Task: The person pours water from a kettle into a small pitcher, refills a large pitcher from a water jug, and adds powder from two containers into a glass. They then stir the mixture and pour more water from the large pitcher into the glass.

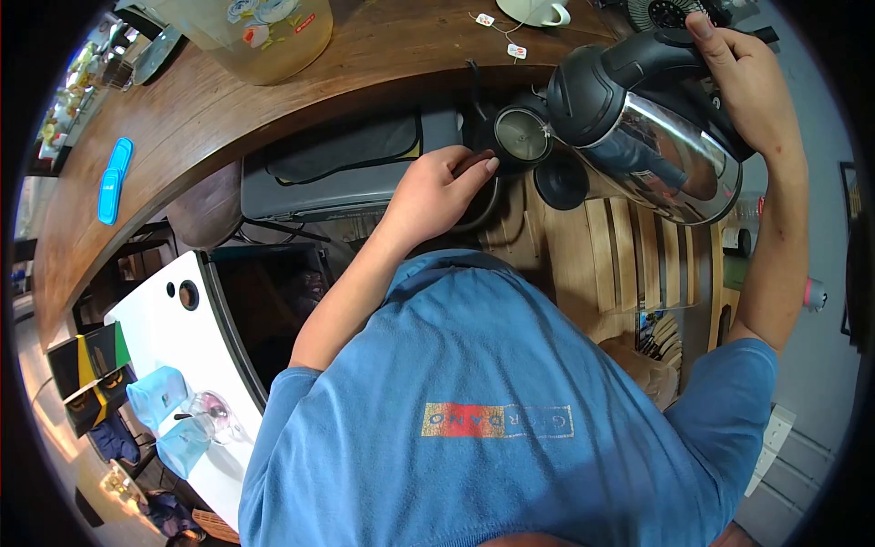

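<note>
My right hand (752, 87) is wrapped round the black handle of an electric kettle (670, 164) with a shiny metal body. The kettle is tilted, its spout end toward the left. Just beside the spout is a small dark round pot (522, 135) with a pale metallic inside. A little clear water seems to show between spout and rim. My left hand (442, 193) is closed, thumb pressed on the reddish-brown handle of this pot. What my lower fingers do is hidden. Below the kettle shows a black round disc (561, 180), which I cannot name.
A curved wooden counter (374, 64) runs across the top, bearing a large translucent tub (264, 41), a white cup (538, 11), tea bag tags (517, 52) and a blue case (114, 180). A slatted wooden rack (629, 251) stands below right; a white appliance (169, 319) at left.
</note>
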### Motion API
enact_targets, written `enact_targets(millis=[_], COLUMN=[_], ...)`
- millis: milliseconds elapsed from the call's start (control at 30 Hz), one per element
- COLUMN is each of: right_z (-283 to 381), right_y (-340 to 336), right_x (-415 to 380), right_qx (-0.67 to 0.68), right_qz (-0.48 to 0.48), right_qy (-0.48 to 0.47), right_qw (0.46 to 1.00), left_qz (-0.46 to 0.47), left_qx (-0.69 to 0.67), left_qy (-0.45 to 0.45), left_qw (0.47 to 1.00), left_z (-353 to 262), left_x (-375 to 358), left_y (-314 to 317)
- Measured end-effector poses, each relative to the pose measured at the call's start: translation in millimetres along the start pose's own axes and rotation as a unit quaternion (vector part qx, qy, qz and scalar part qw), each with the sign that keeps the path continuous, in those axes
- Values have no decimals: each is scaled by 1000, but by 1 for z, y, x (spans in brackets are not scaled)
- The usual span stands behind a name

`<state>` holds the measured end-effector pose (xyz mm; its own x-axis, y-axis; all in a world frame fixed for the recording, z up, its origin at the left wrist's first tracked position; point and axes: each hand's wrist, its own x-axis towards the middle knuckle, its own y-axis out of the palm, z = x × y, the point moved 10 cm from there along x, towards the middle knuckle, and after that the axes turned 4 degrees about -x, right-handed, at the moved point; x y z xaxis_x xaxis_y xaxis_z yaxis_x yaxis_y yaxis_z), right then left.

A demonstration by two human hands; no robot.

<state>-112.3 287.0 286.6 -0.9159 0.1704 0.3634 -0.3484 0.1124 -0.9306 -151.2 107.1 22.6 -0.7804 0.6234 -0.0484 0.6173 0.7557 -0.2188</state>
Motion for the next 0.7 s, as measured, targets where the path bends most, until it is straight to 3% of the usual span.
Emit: enact_targets(millis=[133,200,233,300,500,700], right_z=[-3,-12,-8,11,-23,-8], right_y=[-2,8,10,-4,11,3], right_x=[1,6,2,-7,3,-6], right_qx=[-16,-20,-19,-79,-13,-24], right_qz=[2,76,76,-18,66,16], right_qy=[9,32,32,15,36,12], right_qw=[1000,996,996,997,997,1000], left_qz=[-1,-9,-7,-4,-3,-13], left_qx=[-22,-30,-24,-17,3,-13], left_qy=[14,27,20,12,-5,8], left_qw=[1000,999,1000,1000,1000,1000], left_z=[0,-1,1,1,1,-6], left_x=[-1,-2,-2,-2,-2,-3], left_y=[3,3,4,5,5,6])
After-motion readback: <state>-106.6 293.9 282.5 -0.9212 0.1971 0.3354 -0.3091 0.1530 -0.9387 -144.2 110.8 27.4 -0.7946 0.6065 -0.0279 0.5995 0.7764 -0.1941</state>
